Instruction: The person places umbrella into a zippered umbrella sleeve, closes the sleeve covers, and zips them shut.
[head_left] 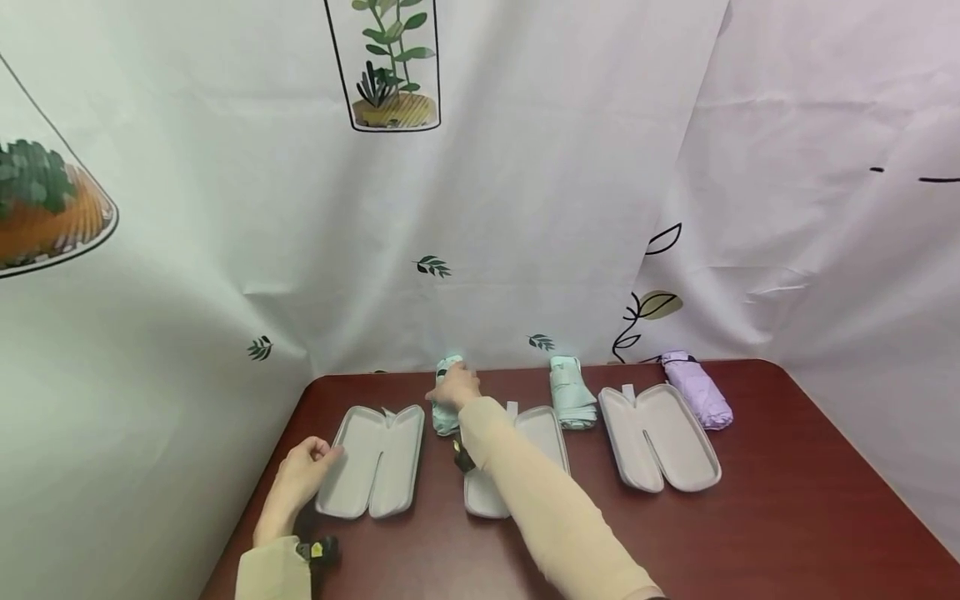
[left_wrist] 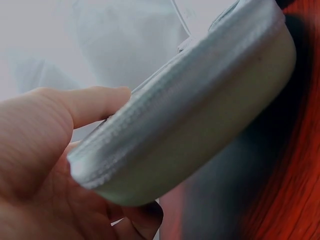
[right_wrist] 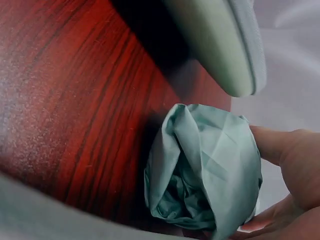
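My left hand pinches the outer rim of the leftmost pale grey zip case, which lies spread with both halves facing up. In the left wrist view the thumb rests on the rim of this case, with fingers curled below it. Behind the middle case, my right hand grips a rolled mint-green folding umbrella. The right wrist view shows the crumpled fabric end of this umbrella, thumb on one side and fingers on the other. The right forearm partly hides the middle case.
A second mint-green umbrella lies behind the middle case to the right. Farther right, a lilac umbrella lies beside the third spread case. A patterned white curtain hangs along the back edge of the red-brown table.
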